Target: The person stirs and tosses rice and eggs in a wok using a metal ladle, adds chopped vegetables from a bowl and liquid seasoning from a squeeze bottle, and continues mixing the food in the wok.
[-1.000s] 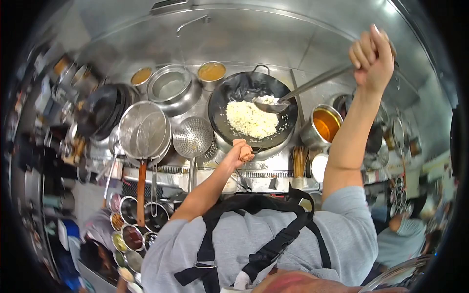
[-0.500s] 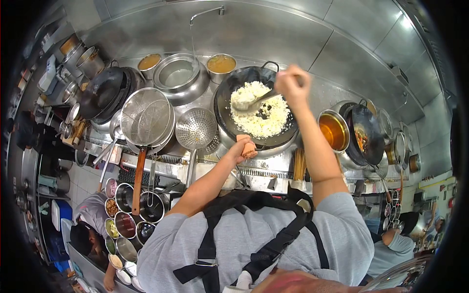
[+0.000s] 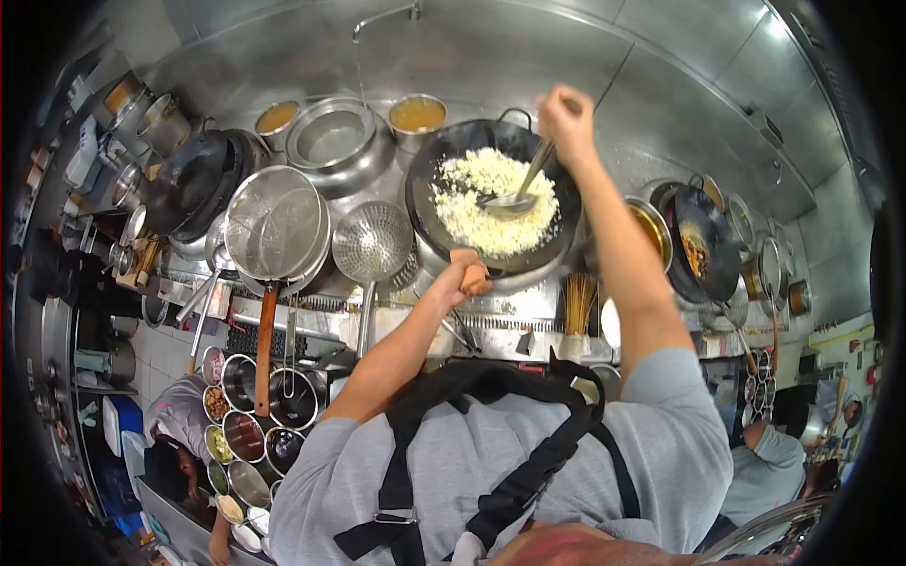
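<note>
Fried rice (image 3: pixel 481 174), white with yellow bits, lies spread in a black wok (image 3: pixel 427 165) on the range in front of me. My right hand (image 3: pixel 568 130) is closed around the upright handle of a ladle (image 3: pixel 530 179), whose bowl rests in the rice at the wok's middle. At the near rim, my left hand (image 3: pixel 453 281) is closed on a folded orange-brown cloth (image 3: pixel 472 272); the cloth covers the part of the wok's edge that it grips.
Left of the wok are a perforated skimmer (image 3: pixel 373 241), a round strainer (image 3: pixel 272 222) and a water pot (image 3: pixel 330 141) under a running tap. A pot of amber liquid (image 3: pixel 651 231) and a second wok (image 3: pixel 722 274) stand right. Other people are at both sides.
My right hand has risen slightly, tilting the ladle's handle steeper. Its bowl has moved right and is lower in the rice. My left hand stays at the rim.
</note>
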